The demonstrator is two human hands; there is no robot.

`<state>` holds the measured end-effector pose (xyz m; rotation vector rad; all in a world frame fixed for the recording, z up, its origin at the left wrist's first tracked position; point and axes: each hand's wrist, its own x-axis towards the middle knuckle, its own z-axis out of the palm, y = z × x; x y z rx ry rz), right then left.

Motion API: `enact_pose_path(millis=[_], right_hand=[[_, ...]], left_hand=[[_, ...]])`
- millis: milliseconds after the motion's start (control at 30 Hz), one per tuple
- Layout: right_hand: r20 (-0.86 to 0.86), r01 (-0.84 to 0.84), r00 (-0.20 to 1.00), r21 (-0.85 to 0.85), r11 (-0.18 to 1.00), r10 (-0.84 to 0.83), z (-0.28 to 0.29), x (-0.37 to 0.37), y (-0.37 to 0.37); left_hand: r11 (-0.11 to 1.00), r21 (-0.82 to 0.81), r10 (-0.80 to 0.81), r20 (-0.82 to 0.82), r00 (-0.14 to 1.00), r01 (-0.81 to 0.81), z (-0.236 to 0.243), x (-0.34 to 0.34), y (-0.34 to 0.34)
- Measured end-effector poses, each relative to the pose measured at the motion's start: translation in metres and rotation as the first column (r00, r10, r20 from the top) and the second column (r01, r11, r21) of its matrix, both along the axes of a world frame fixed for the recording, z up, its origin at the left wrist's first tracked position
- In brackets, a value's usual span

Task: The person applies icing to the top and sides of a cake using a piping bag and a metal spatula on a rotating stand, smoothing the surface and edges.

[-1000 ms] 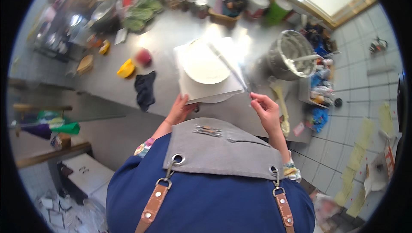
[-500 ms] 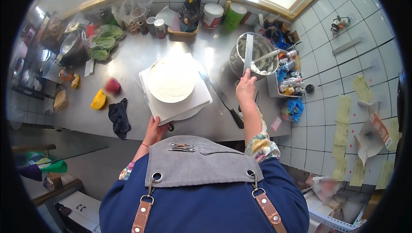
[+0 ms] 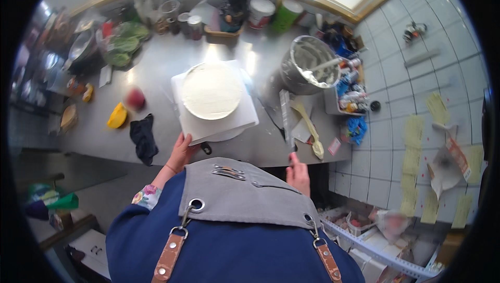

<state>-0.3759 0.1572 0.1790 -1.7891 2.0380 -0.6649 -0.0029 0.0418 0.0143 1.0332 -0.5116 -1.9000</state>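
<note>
A round cake covered in white cream sits on a white square board, with a round base partly showing beneath. My left hand grips the board's near-left corner, thumb on top. In my right hand, low by the table's front edge, is a long metal icing spatula, its blade pointing away from me. Beyond the blade a metal mixing bowl has white cream smeared inside and a pale-handled utensil resting in it. A cream-coloured spatula lies right of the blade.
A dark cloth, a yellow object and a blurred red round thing lie left of the cake. Tubs and jars line the back. A crate of small bottles stands at the right wall.
My right hand has drawn the icing spatula from the bowl back toward me, to the table's front edge. My left hand keeps its hold on the board.
</note>
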Motion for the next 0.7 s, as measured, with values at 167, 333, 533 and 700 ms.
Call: enact_pose_path(millis=[167, 333, 533, 700], right_hand=[[0.333, 0.067, 0.941, -0.372, 0.926, 0.066, 0.001, 0.001, -0.063], [0.388, -0.02, 0.913, -0.269, 0.963, 0.127, 0.009, 0.019, -0.13], [-0.052, -0.064, 0.997, -0.168, 0.984, 0.056, 0.012, 0.033, -0.19], [-0.118, -0.085, 0.99, -0.074, 0.994, 0.076, 0.007, 0.039, -0.209]], left_hand=[[0.997, -0.018, 0.08, 0.146, 0.986, -0.079, 0.026, 0.013, -0.022], [0.973, 0.06, 0.22, 0.034, 0.975, -0.222, 0.029, 0.0, -0.017], [0.989, 0.142, -0.048, 0.051, 0.998, 0.04, 0.006, -0.038, 0.017], [0.967, 0.211, 0.13, 0.058, 0.99, -0.139, 0.035, -0.045, 0.014]])
